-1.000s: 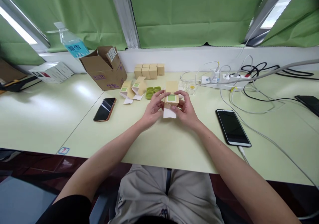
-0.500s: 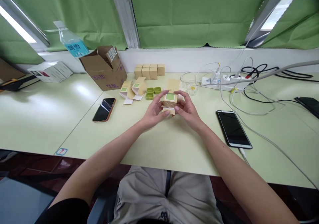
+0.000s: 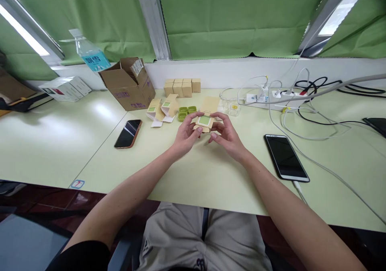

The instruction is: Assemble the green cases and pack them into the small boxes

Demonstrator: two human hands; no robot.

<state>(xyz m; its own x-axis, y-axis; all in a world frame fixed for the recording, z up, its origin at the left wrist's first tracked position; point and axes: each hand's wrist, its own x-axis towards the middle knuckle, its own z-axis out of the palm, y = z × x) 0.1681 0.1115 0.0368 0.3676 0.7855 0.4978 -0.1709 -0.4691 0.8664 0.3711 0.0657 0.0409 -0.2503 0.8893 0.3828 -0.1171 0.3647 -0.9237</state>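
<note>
A small kraft-paper box (image 3: 204,120) with a green and white label is held in front of me, its tall flap standing up at the back. My left hand (image 3: 185,136) grips its left side, thumb at the lower flap. My right hand (image 3: 227,137) holds the right side with the fingers, its thumb bent below. Just left of the box lie small green containers (image 3: 183,113). Two opened kraft boxes (image 3: 155,109) with white flaps stand farther left. Clear plastic pieces (image 3: 233,108) lie behind my right hand.
Closed kraft boxes (image 3: 182,87) line the back. A brown carton (image 3: 129,86) and a bottle (image 3: 94,58) are back left. One phone (image 3: 128,134) lies left, another (image 3: 286,157) right with a cable. A power strip (image 3: 276,99) and tangled cables fill the back right.
The held box has tilted so its labelled face points more upward, and its lower flap has folded up toward it. My right thumb has moved off the lower flap.
</note>
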